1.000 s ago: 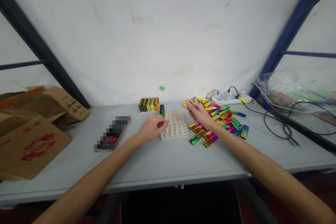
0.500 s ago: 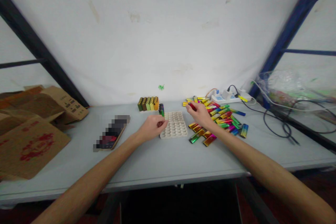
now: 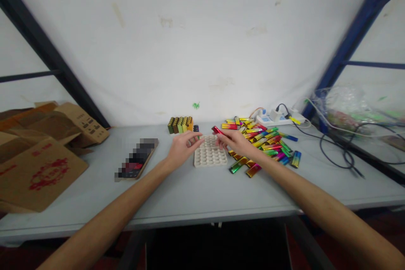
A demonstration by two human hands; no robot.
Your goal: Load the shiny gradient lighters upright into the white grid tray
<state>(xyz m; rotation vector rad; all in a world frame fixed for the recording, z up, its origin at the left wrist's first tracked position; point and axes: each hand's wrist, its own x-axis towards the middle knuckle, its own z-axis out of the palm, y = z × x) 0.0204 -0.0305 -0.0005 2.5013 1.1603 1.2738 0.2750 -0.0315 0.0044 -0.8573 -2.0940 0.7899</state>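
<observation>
My right hand is closed on a shiny red lighter, holding it tilted above the back right part of a white tray with rows of round holes. At the tray's left edge, my left hand has thumb and fingers apart, with nothing visible between them. Just behind its fingers, a few dark-topped lighters stand upright, partly hidden. To the right of the tray lies a loose pile of shiny multicoloured lighters.
A block of upright lighters in green, brown and yellow stands at the back. A blurred phone lies on the left, beside open cardboard boxes. A white power strip and black cables are at the right.
My right hand has moved left from the pile to above the tray, carrying the red lighter. My left hand's fingers have opened, and it has moved slightly.
</observation>
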